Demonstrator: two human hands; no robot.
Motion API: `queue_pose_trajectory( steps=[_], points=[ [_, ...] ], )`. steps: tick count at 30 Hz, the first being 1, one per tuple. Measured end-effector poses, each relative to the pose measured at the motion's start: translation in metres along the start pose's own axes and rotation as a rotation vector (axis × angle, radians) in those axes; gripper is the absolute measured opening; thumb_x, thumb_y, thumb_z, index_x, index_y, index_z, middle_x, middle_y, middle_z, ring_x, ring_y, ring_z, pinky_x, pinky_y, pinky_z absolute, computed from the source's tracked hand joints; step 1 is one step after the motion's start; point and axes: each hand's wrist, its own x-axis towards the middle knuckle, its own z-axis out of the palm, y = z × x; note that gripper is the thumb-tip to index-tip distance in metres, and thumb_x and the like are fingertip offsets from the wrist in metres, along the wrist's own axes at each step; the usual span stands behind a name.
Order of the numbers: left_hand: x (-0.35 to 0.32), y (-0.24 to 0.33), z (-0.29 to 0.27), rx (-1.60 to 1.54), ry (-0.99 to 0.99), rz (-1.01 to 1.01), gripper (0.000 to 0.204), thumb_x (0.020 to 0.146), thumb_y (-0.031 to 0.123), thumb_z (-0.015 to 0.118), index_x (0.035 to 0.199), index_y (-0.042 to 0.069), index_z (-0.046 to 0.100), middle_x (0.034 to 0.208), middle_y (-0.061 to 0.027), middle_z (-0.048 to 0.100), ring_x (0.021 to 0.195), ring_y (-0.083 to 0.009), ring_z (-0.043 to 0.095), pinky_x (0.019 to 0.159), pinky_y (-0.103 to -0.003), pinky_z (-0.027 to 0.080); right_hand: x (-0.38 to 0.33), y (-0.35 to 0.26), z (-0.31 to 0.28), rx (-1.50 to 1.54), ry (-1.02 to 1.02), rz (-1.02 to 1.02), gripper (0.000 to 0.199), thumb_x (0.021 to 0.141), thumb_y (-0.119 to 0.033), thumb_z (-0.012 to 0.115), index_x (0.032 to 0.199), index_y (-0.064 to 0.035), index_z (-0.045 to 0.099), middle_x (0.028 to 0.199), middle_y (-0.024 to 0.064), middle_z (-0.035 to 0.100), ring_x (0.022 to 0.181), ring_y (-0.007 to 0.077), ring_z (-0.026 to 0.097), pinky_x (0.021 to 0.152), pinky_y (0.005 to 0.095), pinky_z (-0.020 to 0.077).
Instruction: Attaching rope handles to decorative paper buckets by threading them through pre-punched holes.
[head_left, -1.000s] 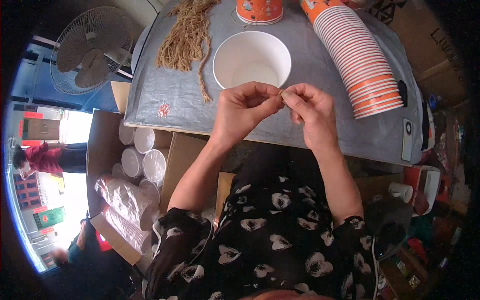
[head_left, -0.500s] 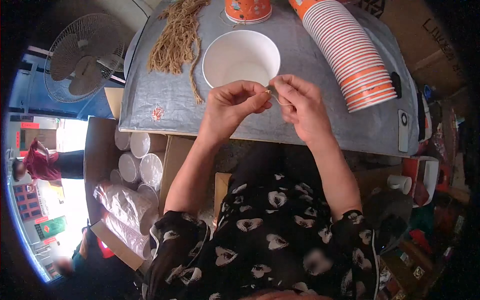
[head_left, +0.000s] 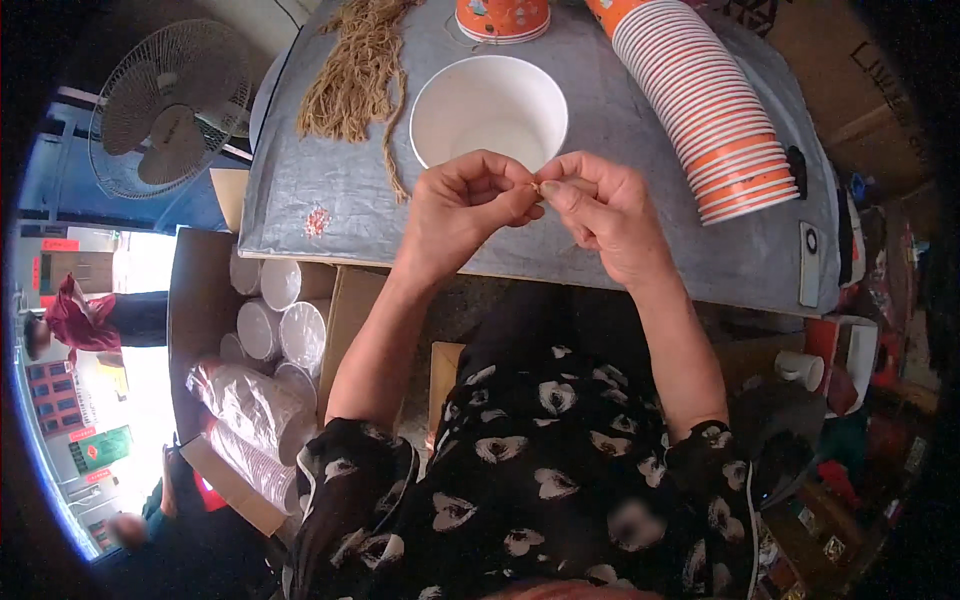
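Observation:
In front of my chest, my left hand [head_left: 458, 208] and my right hand [head_left: 612, 212] meet fingertip to fingertip. Both pinch a short piece of tan string [head_left: 537, 187]; only a tiny knot-like bit shows between the fingers. Just beyond them stands an open white paper bucket [head_left: 440, 105], its mouth facing up and partly hidden by my fingers. A bundle of tan strings [head_left: 350, 85] lies on the table to the left, with a few strands trailing toward my left hand.
On the grey-covered table [head_left: 640, 240] lie a long nested stack of orange-and-white buckets [head_left: 700, 115], an orange bucket [head_left: 503, 20], small red-white bits [head_left: 317, 221] and a white device [head_left: 809, 262]. A carton [head_left: 345, 320] of wrapped buckets [head_left: 258, 330] stands lower left. A fan [head_left: 172, 110] and two people are beyond.
My right fingers have closed in against my left fingertips, and the string loop that hung by my right hand is now mostly hidden. The view has shifted slightly.

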Motion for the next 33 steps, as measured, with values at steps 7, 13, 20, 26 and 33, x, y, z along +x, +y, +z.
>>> queue_pose_trajectory(
  steps=[7, 13, 20, 26, 33],
  points=[
    [-0.002, 0.004, -0.005, 0.043, -0.030, -0.012, 0.009, 0.091, 0.001, 0.070, 0.098, -0.003, 0.066, 0.091, -0.0085, 0.072, 0.083, -0.0139, 0.071, 0.076, -0.025, 0.060, 0.000, -0.009, 0.001, -0.246, -0.031, -0.118, 0.010, 0.094, -0.007, 0.063, 0.099, 0.0015, 0.064, 0.067, -0.0038, 0.060, 0.057, 0.0010, 0.046, 0.050, 0.0191, 0.0363],
    [0.000, 0.001, -0.004, 0.034, -0.052, 0.019, 0.007, 0.092, 0.000, 0.069, 0.097, -0.003, 0.064, 0.090, -0.0089, 0.072, 0.084, -0.0143, 0.071, 0.077, -0.025, 0.060, 0.001, 0.000, 0.003, -0.253, -0.014, -0.156, 0.009, 0.094, -0.009, 0.062, 0.095, -0.0004, 0.061, 0.066, -0.0045, 0.057, 0.057, 0.0009, 0.046, 0.049, 0.0195, 0.0362],
    [0.000, -0.011, -0.003, -0.091, -0.065, 0.055, 0.008, 0.092, 0.001, 0.069, 0.096, -0.001, 0.063, 0.090, -0.0087, 0.072, 0.084, -0.0145, 0.071, 0.074, -0.025, 0.059, -0.004, 0.011, 0.001, 0.153, -0.006, -0.013, 0.014, 0.096, -0.017, 0.061, 0.097, -0.0028, 0.062, 0.067, -0.0030, 0.053, 0.055, 0.0022, 0.045, 0.047, 0.0168, 0.0304],
    [0.002, -0.006, -0.002, -0.056, -0.070, 0.020, 0.008, 0.092, 0.003, 0.070, 0.095, -0.001, 0.063, 0.090, -0.0081, 0.071, 0.084, -0.0143, 0.071, 0.074, -0.025, 0.059, -0.006, -0.003, -0.001, -0.010, 0.034, -0.053, 0.022, 0.098, -0.023, 0.062, 0.104, -0.0013, 0.065, 0.065, -0.0028, 0.053, 0.054, 0.0015, 0.043, 0.045, 0.0177, 0.0274],
    [0.003, -0.005, -0.002, -0.058, -0.088, 0.017, 0.009, 0.092, 0.003, 0.070, 0.096, -0.001, 0.063, 0.091, -0.0075, 0.071, 0.085, -0.0141, 0.071, 0.074, -0.024, 0.059, -0.005, 0.002, -0.003, -0.283, 0.084, -0.181, 0.018, 0.096, -0.019, 0.068, 0.097, -0.0009, 0.068, 0.072, -0.0016, 0.064, 0.063, 0.0032, 0.055, 0.056, 0.0201, 0.0431]
  ],
)
